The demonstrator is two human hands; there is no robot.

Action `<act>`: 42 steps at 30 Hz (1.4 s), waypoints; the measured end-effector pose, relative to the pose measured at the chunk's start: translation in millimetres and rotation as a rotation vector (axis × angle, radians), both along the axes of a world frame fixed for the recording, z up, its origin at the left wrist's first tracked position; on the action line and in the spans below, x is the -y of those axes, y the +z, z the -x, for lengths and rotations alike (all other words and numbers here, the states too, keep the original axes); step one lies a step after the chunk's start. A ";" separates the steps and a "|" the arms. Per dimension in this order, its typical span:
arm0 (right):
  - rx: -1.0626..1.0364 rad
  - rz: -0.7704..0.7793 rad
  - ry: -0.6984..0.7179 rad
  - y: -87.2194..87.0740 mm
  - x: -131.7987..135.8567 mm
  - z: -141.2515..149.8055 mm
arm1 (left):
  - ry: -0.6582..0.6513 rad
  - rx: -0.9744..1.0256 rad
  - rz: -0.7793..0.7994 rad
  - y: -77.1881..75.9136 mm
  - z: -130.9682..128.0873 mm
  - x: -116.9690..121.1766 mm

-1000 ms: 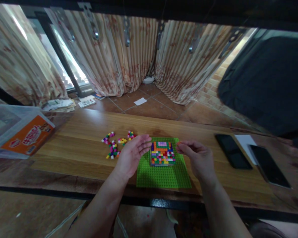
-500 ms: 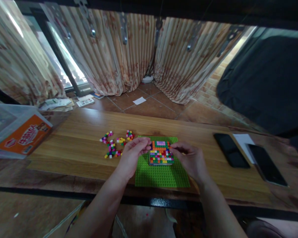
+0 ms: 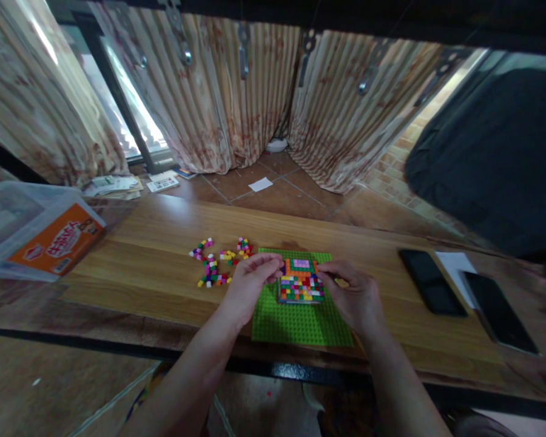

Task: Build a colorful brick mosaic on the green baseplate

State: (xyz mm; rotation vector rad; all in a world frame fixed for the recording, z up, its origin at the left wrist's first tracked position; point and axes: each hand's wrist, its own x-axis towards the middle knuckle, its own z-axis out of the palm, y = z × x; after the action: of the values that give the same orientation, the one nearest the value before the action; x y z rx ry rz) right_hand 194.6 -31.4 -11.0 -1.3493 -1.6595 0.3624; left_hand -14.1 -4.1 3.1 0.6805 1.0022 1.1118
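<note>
A rectangular build of small multicoloured toy bricks [image 3: 301, 287] stands on a green studded baseplate [image 3: 300, 328]. Its upper part shows a pink patch framed in green and orange. My left hand [image 3: 253, 279] is closed at the build's upper left edge, thumb and forefinger together beside a dark blue-purple brick. At the upper right edge, my right hand [image 3: 352, 291] pinches with its fingertips against the orange bricks. Exactly what lies between the fingertips is partly hidden. Left of the baseplate, several loose bricks [image 3: 212, 267] lie in small clusters, some close behind my left hand.
A clear plastic box [image 3: 22, 203] with an orange label sits at the table's left end. Two dark phones [image 3: 430, 282] and a white paper [image 3: 455, 270] lie on the right. The wooden tabletop [image 3: 155, 261] has a dark front edge, and curtains hang beyond it.
The view has shifted slightly, so everything appears a little further right. Both hands stay at the upper sides of the brick build, with hardly any movement of the fingers.
</note>
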 end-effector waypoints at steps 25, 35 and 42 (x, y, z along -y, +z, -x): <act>-0.670 0.452 -0.207 1.0 -15.2 13.8 | 0.064 -0.054 -0.022 5.8 20.3 -7.3; -0.581 0.432 -0.196 -3.9 -15.3 10.2 | 0.299 -0.590 -0.211 -1.3 81.8 -35.1; -0.564 0.418 -0.204 -0.3 -16.8 13.0 | -0.052 -1.385 -0.431 -11.4 68.1 -31.9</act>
State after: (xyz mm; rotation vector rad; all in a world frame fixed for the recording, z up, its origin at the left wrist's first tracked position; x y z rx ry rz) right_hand 181.7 -14.7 -11.3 -1.5207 -0.9994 0.9118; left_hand -82.2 27.8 -8.3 1.9383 1.8675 0.7071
